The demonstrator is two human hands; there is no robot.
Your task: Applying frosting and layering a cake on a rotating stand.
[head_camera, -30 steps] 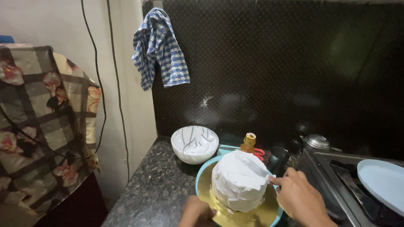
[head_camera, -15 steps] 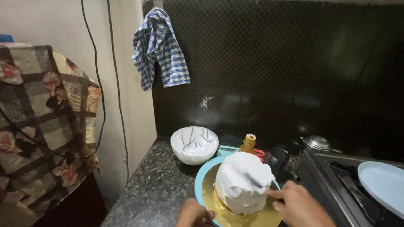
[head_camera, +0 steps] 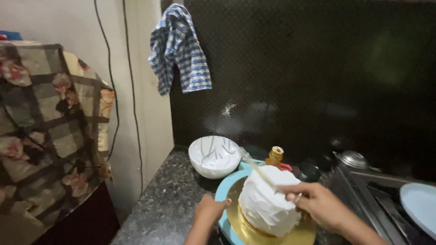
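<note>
Right hand (head_camera: 320,206) closed on thin spatula (head_camera: 256,168), blade laid across top of white frosted cake (head_camera: 268,204). Cake just left of that hand, on gold board (head_camera: 254,229) over blue turntable (head_camera: 223,195). Left hand (head_camera: 210,209) fingers curled on turntable rim. Frosting likely soft, smears easily; handle by board, not sides. Cream bowl (head_camera: 214,156) beyond left hand on tabletop (head_camera: 168,204).

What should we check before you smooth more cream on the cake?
1. Spatula in right hand: ok, gripped.
2. Left hand on the blue turntable: ok, at its rim.
3. Cake sitting on the gold board: ok, upright.
4. Cream covering the cake: not ok, surface ridged.
5. Cream bowl within reach: ok, beside the turntable.
6. Cream left in the bowl: cannot tell.
</note>
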